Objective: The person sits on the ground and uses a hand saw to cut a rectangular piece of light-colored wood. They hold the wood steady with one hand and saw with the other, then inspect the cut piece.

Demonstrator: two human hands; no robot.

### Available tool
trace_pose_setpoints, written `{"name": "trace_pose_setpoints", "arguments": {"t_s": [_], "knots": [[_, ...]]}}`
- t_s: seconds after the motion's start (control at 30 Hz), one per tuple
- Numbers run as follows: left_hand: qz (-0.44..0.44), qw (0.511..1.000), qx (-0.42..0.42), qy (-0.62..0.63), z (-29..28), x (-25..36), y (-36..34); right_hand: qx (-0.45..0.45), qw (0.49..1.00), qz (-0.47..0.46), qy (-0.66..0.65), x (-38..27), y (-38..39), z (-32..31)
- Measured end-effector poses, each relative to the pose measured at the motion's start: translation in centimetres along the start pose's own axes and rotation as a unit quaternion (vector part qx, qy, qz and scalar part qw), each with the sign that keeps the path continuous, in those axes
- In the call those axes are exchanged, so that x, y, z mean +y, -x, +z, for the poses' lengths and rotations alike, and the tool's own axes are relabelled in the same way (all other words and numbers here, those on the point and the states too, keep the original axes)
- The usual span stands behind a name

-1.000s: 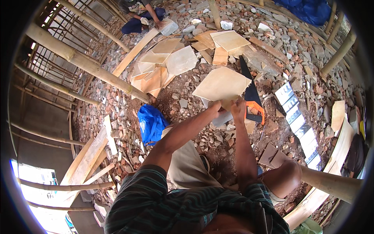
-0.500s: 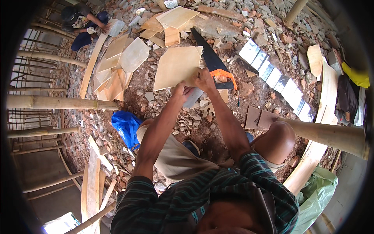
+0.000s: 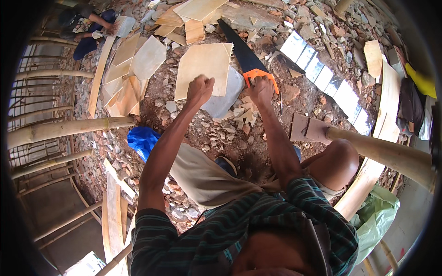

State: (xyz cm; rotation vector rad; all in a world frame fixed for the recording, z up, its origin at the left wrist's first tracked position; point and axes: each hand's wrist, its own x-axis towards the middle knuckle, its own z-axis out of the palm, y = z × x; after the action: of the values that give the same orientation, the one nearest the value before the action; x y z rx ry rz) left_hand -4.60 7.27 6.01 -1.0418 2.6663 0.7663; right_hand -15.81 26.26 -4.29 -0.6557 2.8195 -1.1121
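My left hand [image 3: 199,89] grips the near edge of a pale square plywood sheet [image 3: 204,66] that lies over a grey stone block [image 3: 224,94]. To its right, my right hand [image 3: 260,89] is closed on the orange handle [image 3: 258,76] of a black handsaw [image 3: 240,48]. The saw blade slopes away along the right edge of the sheet. My bare right knee [image 3: 338,161] is at the right.
Rubble and broken brick cover the ground. More plywood offcuts [image 3: 138,60] lie at the far left and top. Another person [image 3: 85,25] crouches at the top left. Bamboo poles [image 3: 64,129] cross at the left, one thick pole [image 3: 382,154] at the right. A blue bag [image 3: 142,140] lies near my left arm.
The plywood sheet has come down from being lifted in both hands to lying on the stone block. My right hand has left the sheet and closed on the saw handle.
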Motion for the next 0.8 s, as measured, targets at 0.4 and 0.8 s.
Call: {"name": "trace_pose_setpoints", "arguments": {"t_s": [0.4,0.8], "knots": [[0.112,0.952,0.269,-0.089,7.4,0.4,-10.3,-0.066,0.96,-0.253,0.105,3.4,-0.5,-0.6],[0.097,0.953,0.272,-0.095,7.1,0.6,-9.8,0.023,0.988,0.043,-0.147,-4.3,-0.6,-10.6]]}}
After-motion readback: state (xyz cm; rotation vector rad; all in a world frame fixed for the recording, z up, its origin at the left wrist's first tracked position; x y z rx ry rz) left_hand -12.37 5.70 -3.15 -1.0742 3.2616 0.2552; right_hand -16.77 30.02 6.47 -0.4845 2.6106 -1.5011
